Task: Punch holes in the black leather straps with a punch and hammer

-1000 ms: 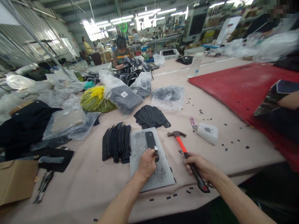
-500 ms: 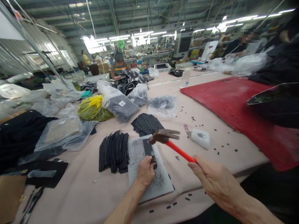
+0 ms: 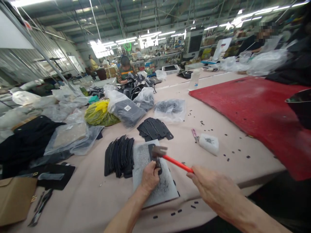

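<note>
My right hand [image 3: 213, 183] is closed around the red handle of a claw hammer [image 3: 178, 163]. The hammer's head is low, over or just at the top of a dark punch [image 3: 159, 167]; whether they touch I cannot tell. My left hand [image 3: 149, 178] grips that punch over a small black piece [image 3: 151, 150] on a scuffed white board [image 3: 167, 192]. Left of the board stands a row of black pieces [image 3: 119, 157] packed side by side. More flat black pieces [image 3: 154, 128] lie fanned out behind it. The punch's tip is hidden.
Small black cut-outs lie scattered on the table cloth [image 3: 85, 204]. To the right are a white container [image 3: 208, 144], a pink-handled tool [image 3: 194, 135] and a red sheet [image 3: 233, 100]. Bagged goods [image 3: 128, 110] and a clear bottle [image 3: 194, 79] stand farther back. Another person [image 3: 125, 69] sits across the table.
My right hand has brought the hammer down and to the left, toward the punch. My left hand keeps its grip at nearly the same place on the board. The view has shifted slightly.
</note>
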`<state>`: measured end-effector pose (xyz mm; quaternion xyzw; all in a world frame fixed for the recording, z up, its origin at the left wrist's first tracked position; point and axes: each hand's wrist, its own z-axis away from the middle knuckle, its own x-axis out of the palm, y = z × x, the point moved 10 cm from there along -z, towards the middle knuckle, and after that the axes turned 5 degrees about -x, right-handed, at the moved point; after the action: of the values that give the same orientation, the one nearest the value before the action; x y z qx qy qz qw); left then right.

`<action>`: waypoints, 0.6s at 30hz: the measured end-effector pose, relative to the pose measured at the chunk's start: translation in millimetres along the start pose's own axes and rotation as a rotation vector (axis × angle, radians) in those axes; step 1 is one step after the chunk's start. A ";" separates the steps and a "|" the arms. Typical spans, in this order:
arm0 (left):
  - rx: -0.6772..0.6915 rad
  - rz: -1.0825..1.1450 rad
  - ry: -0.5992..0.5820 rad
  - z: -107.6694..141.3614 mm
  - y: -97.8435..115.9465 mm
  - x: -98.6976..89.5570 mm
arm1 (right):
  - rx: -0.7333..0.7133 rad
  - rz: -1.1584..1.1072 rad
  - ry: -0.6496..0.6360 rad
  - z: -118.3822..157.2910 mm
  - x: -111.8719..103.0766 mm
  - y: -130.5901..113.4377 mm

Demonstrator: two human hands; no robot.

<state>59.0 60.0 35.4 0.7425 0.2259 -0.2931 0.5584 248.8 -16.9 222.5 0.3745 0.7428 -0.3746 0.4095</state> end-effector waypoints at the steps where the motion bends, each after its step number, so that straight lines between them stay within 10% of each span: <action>1: -0.002 0.000 -0.003 -0.2 0.5 -0.3 | 0.012 0.030 -0.054 1.8 7.9 3.0; 8: -0.006 0.012 -0.026 -1.7 4.4 -1.3 | 0.106 -0.034 0.069 -5.1 -16.4 12.6; 14: -0.001 -0.003 -0.043 -1.3 1.9 2.3 | 0.085 0.067 -0.154 -2.6 12.9 15.3; 18: 0.030 0.003 -0.022 -1.3 4.3 0.4 | 0.102 0.000 0.091 -19.2 -40.3 10.5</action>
<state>62.3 60.1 38.4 0.7478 0.2142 -0.3036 0.5502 267.1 -5.8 263.1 0.4115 0.7406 -0.3944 0.3559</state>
